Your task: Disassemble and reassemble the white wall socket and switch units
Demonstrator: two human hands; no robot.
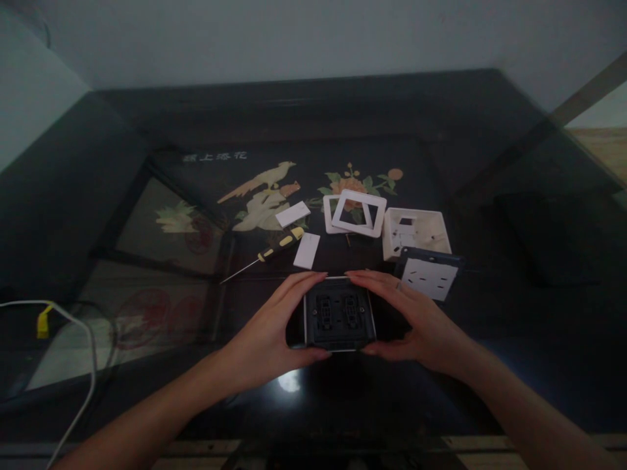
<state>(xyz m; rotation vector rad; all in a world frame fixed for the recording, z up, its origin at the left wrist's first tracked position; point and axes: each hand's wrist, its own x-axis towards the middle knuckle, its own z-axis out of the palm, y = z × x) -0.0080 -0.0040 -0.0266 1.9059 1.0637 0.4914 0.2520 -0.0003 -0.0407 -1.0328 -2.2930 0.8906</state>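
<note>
Between my two hands is a wall switch module (339, 314), a black square with two rocker mechanisms and a screw at each side, face up. My left hand (281, 326) grips its left side, thumb at the near edge and fingers at the far edge. On the right side, my right hand (409, 320) holds it the same way. Just beyond lie two white rocker covers, one upright (307, 250) and one slanted (292, 214). To the right, a socket module (427, 277) with a white face leans against a white mounting box (416, 228).
Two overlapping white frames (360, 213) lie left of the box. A yellow and black screwdriver (281, 245) points toward the near left. A white cable (91, 339) with a yellow tag (43, 323) runs along the left. Everything rests on a glossy dark table (490, 326) with bird and flower pictures.
</note>
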